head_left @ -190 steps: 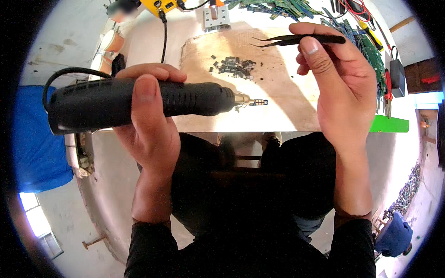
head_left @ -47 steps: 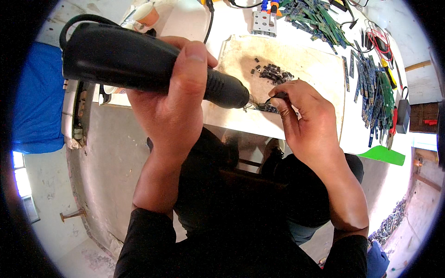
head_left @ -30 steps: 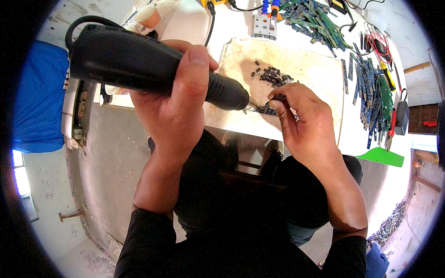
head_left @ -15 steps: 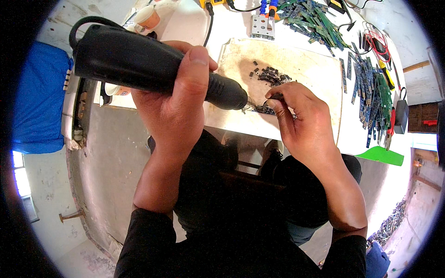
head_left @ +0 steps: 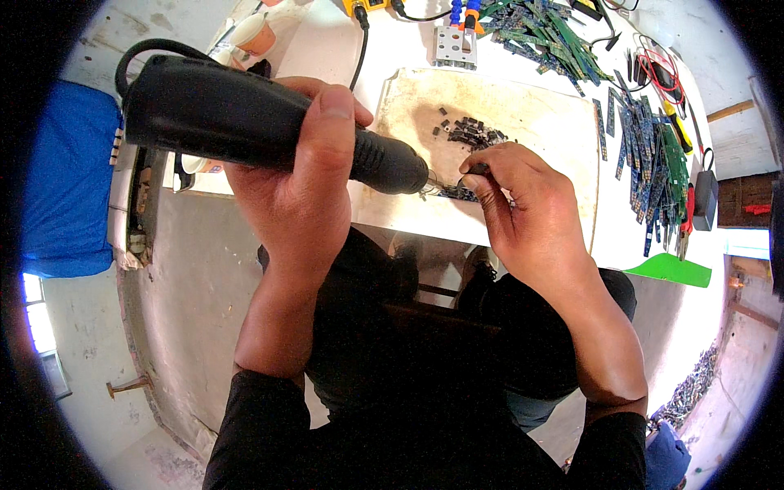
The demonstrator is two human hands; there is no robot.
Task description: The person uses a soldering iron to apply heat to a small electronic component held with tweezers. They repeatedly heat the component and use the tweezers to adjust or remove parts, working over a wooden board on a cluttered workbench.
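My left hand is wrapped round a black hot air gun, tilted with its metal nozzle down to the right. Just beyond the nozzle, part of a dark circuit board strip lies near the table's front edge, partly covered by my right fingers. My right hand is closed in a pinch on what look like black tweezers, mostly hidden by the fingers. Behind that hand, small black chips are heaped on a stained tan work board.
Green circuit board strips are piled at the back, with more strips at the right. A metal fixture stands behind the work board. Red-handled pliers, a yellow-handled tool and a paper cup lie around the table.
The whole view has shifted slightly. Both hands keep their grips, with the gun's nozzle still beside the right fingertips.
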